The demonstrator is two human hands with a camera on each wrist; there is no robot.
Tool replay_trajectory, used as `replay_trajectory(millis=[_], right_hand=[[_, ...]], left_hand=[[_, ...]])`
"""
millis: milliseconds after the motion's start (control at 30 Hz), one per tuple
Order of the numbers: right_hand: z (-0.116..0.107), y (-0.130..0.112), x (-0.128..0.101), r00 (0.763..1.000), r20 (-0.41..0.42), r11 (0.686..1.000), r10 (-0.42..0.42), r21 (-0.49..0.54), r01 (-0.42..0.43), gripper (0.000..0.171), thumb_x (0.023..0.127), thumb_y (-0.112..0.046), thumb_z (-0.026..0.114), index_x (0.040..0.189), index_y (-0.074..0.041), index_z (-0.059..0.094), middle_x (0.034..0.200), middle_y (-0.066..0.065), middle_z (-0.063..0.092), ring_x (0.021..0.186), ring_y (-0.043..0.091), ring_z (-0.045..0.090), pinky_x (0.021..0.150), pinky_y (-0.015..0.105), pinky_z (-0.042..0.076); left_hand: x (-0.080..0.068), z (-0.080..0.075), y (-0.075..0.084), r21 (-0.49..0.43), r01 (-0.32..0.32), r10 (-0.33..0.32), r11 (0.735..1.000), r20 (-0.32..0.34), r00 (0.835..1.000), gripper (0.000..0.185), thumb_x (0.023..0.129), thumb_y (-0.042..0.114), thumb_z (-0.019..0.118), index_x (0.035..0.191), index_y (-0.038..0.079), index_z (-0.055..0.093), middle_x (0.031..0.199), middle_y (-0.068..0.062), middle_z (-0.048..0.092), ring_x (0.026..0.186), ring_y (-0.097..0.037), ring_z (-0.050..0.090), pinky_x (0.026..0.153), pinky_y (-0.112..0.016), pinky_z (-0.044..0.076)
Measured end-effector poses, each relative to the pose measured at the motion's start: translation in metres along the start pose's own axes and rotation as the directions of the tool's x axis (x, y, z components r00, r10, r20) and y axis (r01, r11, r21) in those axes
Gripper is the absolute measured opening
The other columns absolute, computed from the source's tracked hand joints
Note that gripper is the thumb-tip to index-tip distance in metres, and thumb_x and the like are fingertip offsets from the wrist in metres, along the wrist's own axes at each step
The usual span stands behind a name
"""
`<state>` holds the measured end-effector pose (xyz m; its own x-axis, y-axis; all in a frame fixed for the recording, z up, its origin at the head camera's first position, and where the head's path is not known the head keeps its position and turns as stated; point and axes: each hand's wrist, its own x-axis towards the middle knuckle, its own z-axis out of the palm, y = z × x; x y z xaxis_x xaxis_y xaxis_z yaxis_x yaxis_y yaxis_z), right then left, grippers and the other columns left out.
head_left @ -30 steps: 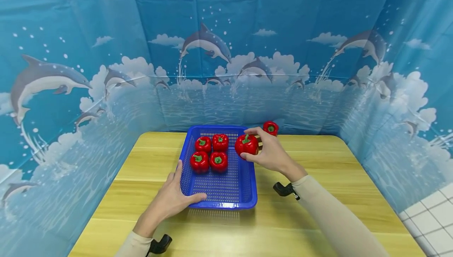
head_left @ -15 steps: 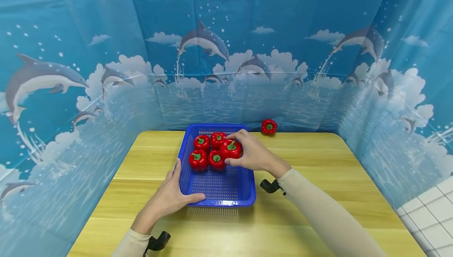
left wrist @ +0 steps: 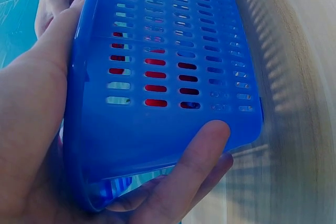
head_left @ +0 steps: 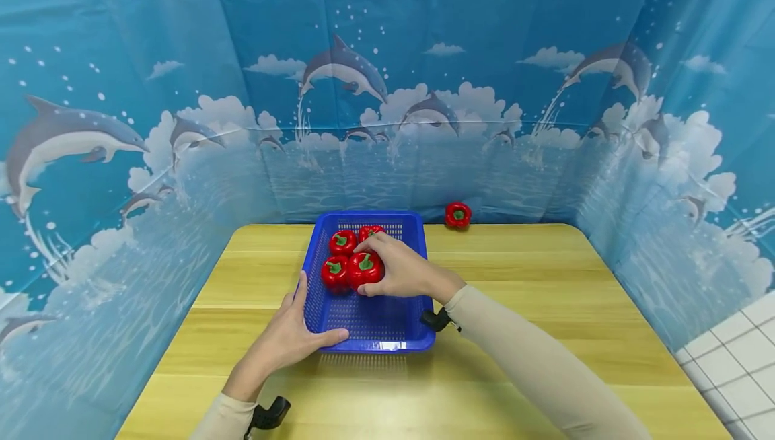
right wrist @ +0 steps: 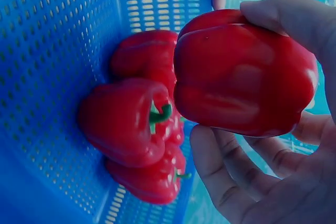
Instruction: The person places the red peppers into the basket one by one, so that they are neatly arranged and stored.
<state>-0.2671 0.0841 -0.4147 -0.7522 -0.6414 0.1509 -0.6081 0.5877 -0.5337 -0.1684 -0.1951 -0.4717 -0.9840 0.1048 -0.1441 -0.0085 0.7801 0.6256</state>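
Note:
My right hand (head_left: 406, 269) holds a red bell pepper (head_left: 366, 269) over the blue basket (head_left: 393, 346), its thumb and fingers on opposite sides. In the right wrist view this bell pepper (right wrist: 241, 80) hangs above other red peppers (right wrist: 126, 121) with green stems. Those stand together at the back left of the basket; the held one hides part of the group in the head view. At the basket's near left corner, my left hand (head_left: 289, 340) grips the rim, thumb along the front edge. The left wrist view has its fingers (left wrist: 197, 158) against the outer wall.
Another red bell pepper (head_left: 458, 215) lies by the back edge of the wooden table (head_left: 514, 278), right of the basket. A blue dolphin-print curtain (head_left: 375, 177) hangs behind and along both sides. White tiles (head_left: 747, 352) show at the lower right.
My right hand has carried the held bell pepper leftward from the basket's right rim to over the grouped peppers. My left hand has stayed at the basket's corner.

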Motion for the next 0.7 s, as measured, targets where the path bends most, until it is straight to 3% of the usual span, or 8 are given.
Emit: replay_trajectory(millis=[433,700], right_hand=[[0.019,-0.012,0.014,0.995,0.098,0.999,-0.005,-0.04,0.009,0.072,0.095,-0.035,0.096,0.157,-0.015,0.065,0.156,0.01,0.066,0.141,0.028,0.068,0.119,0.05,0.065],[0.033,-0.019,0.021,0.985,0.17,0.992,-0.023,-0.12,0.044,0.07,0.095,-0.037,0.098,0.155,-0.018,0.067,0.152,0.007,0.07,0.137,0.023,0.072,0.117,0.044,0.066]], left_hand=[[-0.003,-0.002,0.0,0.009,0.008,-0.008,1.0,-0.001,1.0,0.156,0.085,0.082,0.089,0.188,0.016,-0.008,0.19,-0.038,0.017,0.164,-0.068,0.043,0.12,-0.084,0.05],[-0.004,-0.001,0.001,0.014,0.017,-0.017,1.0,-0.004,1.0,0.156,0.084,0.082,0.089,0.188,0.017,-0.007,0.19,-0.037,0.02,0.164,-0.067,0.045,0.119,-0.082,0.053]])
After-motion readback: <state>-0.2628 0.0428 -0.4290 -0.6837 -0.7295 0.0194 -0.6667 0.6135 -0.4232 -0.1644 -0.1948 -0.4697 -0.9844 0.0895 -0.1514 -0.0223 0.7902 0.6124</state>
